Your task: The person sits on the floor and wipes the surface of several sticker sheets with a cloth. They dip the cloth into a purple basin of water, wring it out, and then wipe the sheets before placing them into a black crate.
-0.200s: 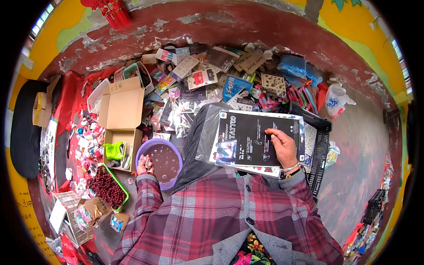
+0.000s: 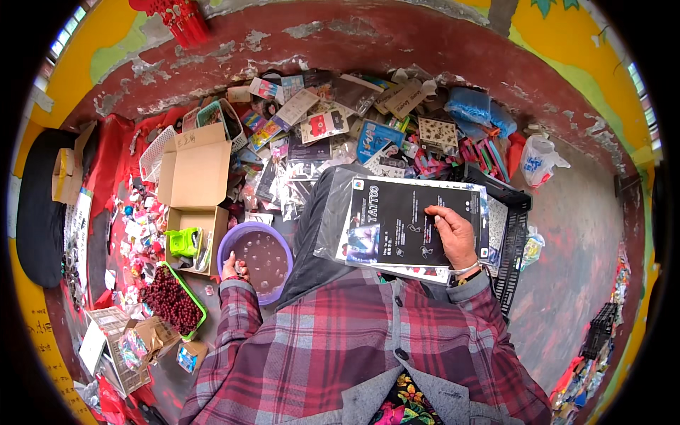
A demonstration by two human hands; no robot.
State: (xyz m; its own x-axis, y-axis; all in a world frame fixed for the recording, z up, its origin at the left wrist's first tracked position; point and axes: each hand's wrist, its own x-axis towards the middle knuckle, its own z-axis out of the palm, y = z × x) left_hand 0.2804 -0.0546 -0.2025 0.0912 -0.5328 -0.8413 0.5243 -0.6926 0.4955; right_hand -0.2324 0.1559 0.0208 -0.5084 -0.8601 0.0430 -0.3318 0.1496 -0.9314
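A purple basin (image 2: 285, 244) with brownish liquid and bubbles stands at my left. My left hand (image 2: 234, 268) is at its near-left rim, with fingers curled together; whatever they may hold is hidden. A stack of printed tattoo sheets (image 2: 397, 234), the top one black and white, lies across my lap. My right hand (image 2: 455, 239) is closed on its right part, thumb side up. Clear plastic sleeve (image 2: 331, 225) sticks out from the stack's left side.
Left of the basin are an open cardboard box (image 2: 195, 177) and a green-edged tray of dark red beads (image 2: 172, 301). Packets (image 2: 319, 124) pile up ahead by the wall. A black crate (image 2: 511, 262) is at my right, beside the sheets.
My left hand has shifted slightly at the basin's rim and its fingers have turned a little. My right hand and the sheets stay in place.
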